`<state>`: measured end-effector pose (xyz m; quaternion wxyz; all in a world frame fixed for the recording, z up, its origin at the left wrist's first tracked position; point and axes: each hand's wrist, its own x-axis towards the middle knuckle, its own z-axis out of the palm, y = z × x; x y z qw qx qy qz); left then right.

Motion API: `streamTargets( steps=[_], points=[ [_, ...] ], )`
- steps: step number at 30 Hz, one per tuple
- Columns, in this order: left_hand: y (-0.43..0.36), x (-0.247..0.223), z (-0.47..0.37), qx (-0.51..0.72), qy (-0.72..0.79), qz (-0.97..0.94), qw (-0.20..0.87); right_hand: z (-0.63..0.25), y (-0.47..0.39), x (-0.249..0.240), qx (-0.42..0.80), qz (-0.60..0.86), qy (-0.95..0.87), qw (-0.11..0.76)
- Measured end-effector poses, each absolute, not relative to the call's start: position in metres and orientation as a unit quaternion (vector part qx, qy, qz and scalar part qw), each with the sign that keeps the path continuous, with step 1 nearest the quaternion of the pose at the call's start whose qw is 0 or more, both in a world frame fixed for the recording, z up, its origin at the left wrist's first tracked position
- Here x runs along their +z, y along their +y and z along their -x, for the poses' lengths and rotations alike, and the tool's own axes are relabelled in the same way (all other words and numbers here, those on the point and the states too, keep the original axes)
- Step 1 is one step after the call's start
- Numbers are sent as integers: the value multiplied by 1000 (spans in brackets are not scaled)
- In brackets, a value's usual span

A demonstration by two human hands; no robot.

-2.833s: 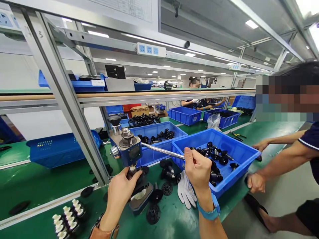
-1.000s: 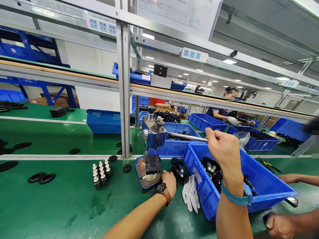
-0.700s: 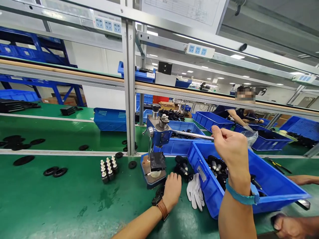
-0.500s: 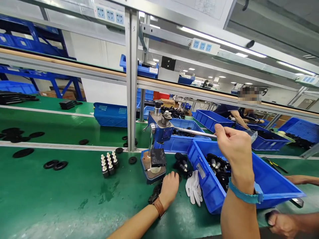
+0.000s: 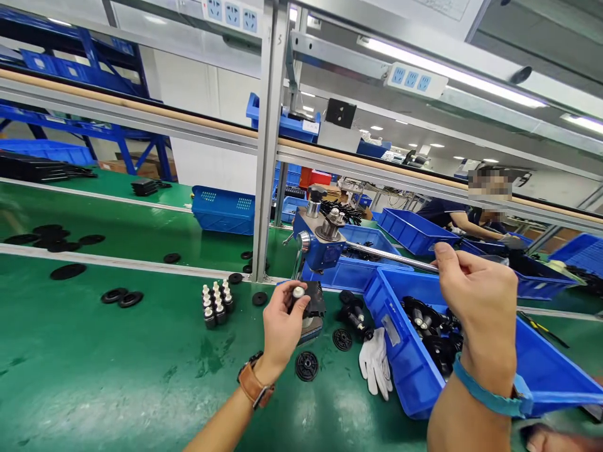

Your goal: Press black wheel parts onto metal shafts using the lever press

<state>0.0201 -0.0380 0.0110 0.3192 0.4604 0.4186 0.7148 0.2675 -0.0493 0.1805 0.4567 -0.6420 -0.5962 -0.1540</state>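
My right hand (image 5: 480, 292) is closed around the end of the metal lever (image 5: 393, 256) of a blue hand press (image 5: 323, 248). Under the press head, my left hand (image 5: 282, 323) pinches a small part with a white round tip (image 5: 298, 292) between thumb and fingers; its lower portion is hidden. A black block (image 5: 316, 300) sits on the press base, partly behind that hand. In front of the base lie two black ribbed discs, the larger disc (image 5: 307, 366) nearer me. Left of the press, several black parts with white tips (image 5: 217, 304) stand upright in rows.
A blue bin (image 5: 400, 376) holding black parts stands at the right, with a white glove (image 5: 375, 364) beside it. More black parts (image 5: 355, 317) lie between press and bin. Flat black rings (image 5: 122, 297) lie at left. Another person's hand (image 5: 541, 437) shows at lower right.
My left hand has moved up and left from the discs to under the press head, with the white-tipped part now visible in it. My right hand stays on the lever. The view has shifted.
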Motion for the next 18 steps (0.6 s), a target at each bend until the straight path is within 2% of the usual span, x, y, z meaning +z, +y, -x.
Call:
streamTargets(
  steps=[8, 18],
  points=[
    [6, 3, -18, 670, 413, -499, 362, -267, -51, 174, -128, 658, -570, 474],
    [15, 7, -12, 620, 470, -548, 307, -266, -66, 123, -97, 676, -555, 475]
  ],
)
